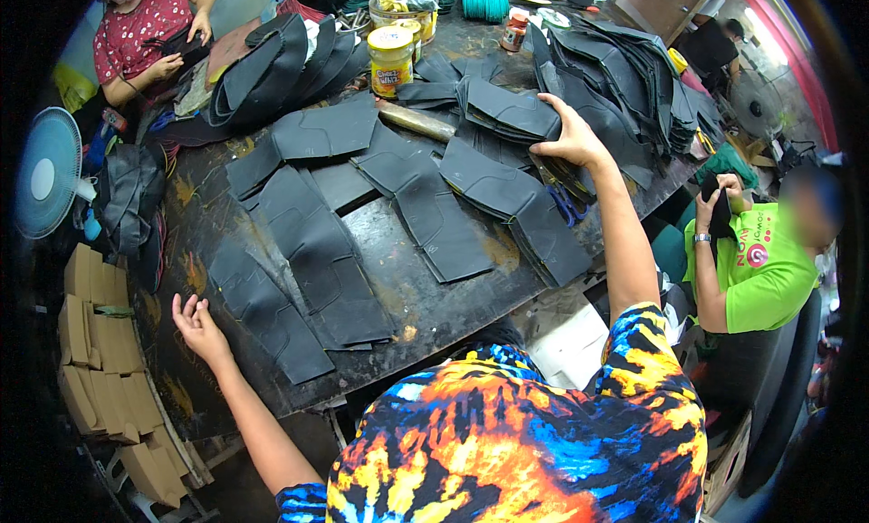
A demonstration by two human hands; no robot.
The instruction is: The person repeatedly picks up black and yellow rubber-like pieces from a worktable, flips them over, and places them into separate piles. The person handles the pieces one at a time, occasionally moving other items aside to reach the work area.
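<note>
On the dark, stained worktable [434, 306] the person's right hand [572, 136] is extended far forward and rests on a small stack of black cut leather pieces [507, 111]; the fingers curl over the stack's near right edge and the thumb lies against its side, so the hand grasps the stack. The stack sits toward the far middle of the table, just in front of a taller pile of black pieces [625, 80] and just right of a wooden roller [415, 120]. The left hand [199, 328] lies near the table's near left edge with palm up and fingers spread loosely, holding nothing; it is just beside the nearest flat black piece [272, 319]. More flat black pieces [317, 242] are laid out in overlapping rows across the table between the two hands. A yellow-lidded jar [390, 60] stands beyond the roller. At the far left a person in a red patterned top [145, 30] handles dark material; at the right a person in a green shirt [765, 270] holds a black piece. Flattened cardboard boxes [104, 360] lie below the table's left edge, near a fan [45, 172].
</note>
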